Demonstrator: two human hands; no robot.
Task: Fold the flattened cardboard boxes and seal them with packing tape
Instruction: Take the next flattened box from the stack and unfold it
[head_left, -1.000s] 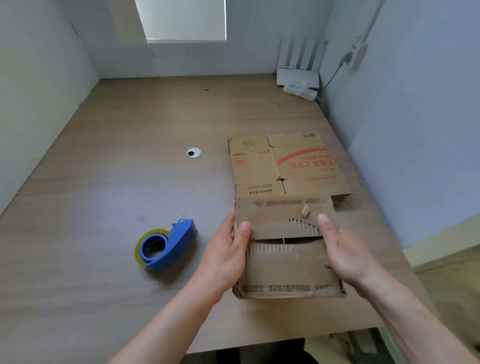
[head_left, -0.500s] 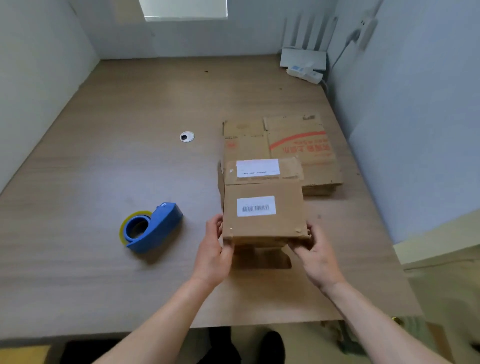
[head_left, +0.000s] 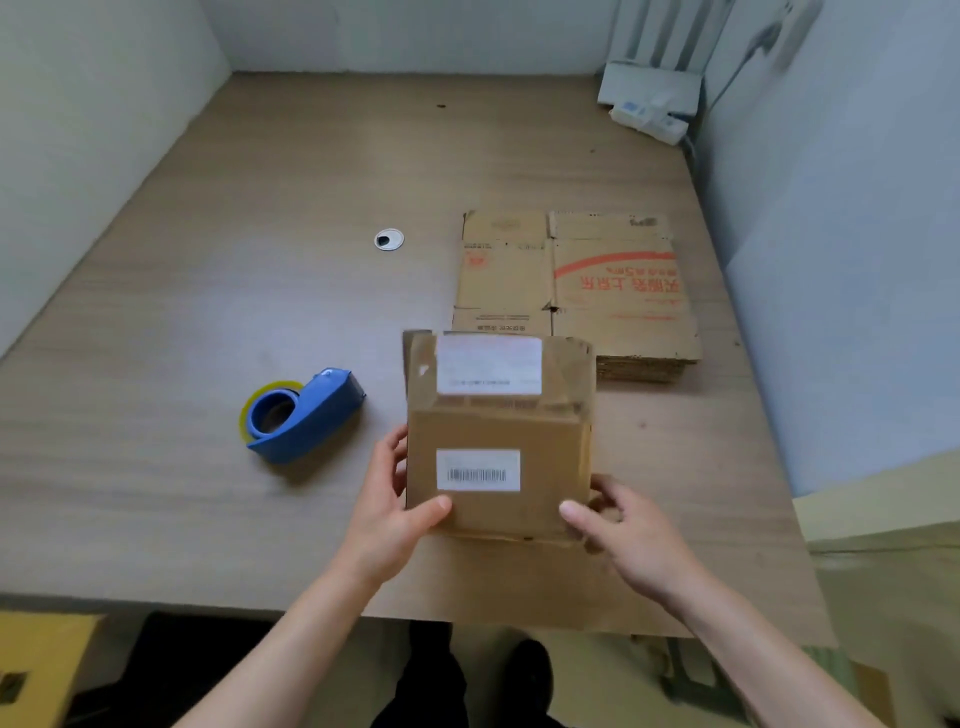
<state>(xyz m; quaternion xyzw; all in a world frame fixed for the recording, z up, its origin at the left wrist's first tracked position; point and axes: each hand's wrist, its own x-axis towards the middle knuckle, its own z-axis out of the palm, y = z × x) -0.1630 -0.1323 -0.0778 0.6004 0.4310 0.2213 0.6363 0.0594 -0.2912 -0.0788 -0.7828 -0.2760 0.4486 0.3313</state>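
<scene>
Holding a cardboard box (head_left: 498, 436) in both hands over the near edge of the table (head_left: 208, 312), bit blurry. Gripping the near-left corner with the left hand (head_left: 395, 514), thumb on top, fingers curled up the side. Pinching the near-right corner with the right hand (head_left: 628, 530), thumb on top, other fingers tucked under, out of sight. Two white labels facing up, barcode one closer. Can't tell if resting on the wood or lifted. Off to the left, a blue tape dispenser (head_left: 306, 415), not touching. Behind and right, a stack of flattened boxes (head_left: 623, 291), red print up.
</scene>
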